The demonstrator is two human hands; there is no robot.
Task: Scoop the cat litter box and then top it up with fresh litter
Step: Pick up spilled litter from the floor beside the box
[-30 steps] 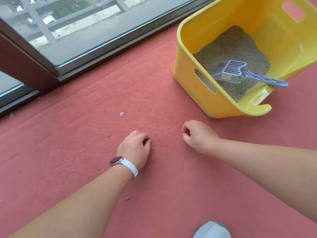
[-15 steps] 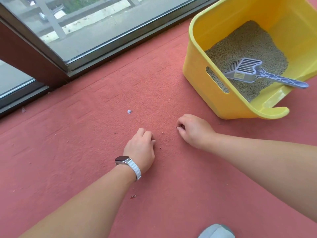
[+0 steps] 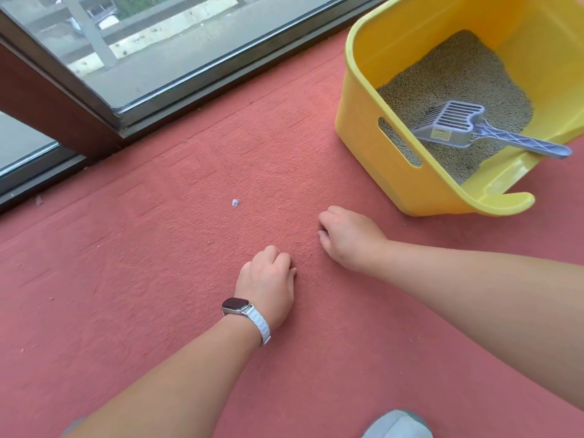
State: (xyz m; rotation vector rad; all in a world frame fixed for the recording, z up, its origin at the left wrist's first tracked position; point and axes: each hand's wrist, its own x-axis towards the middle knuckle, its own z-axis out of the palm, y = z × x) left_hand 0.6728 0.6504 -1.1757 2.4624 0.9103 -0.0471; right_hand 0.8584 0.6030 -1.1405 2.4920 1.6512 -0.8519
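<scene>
Both hands have crept slightly forward over the coarse red carpet (image 3: 126, 295). The left hand (image 3: 267, 284), white-strapped watch (image 3: 245, 312) at its wrist, lies knuckles-up, fingers curled under; holding anything, can't tell. The right hand (image 3: 347, 238) curls likewise. A pale fluff scrap (image 3: 235, 202) lies ahead; right, the glossy yellow plastic litter box (image 3: 379, 172) holds granular beige litter (image 3: 458, 77) and a slotted grey plastic scoop (image 3: 455, 126).

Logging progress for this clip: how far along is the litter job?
Done: cannot tell; the scoop lies in the yellow litter box on litter. In hand: both hands, left and right, curl on the red carpet near stray granules. Left: topping up; no fresh litter bag shows.
</scene>
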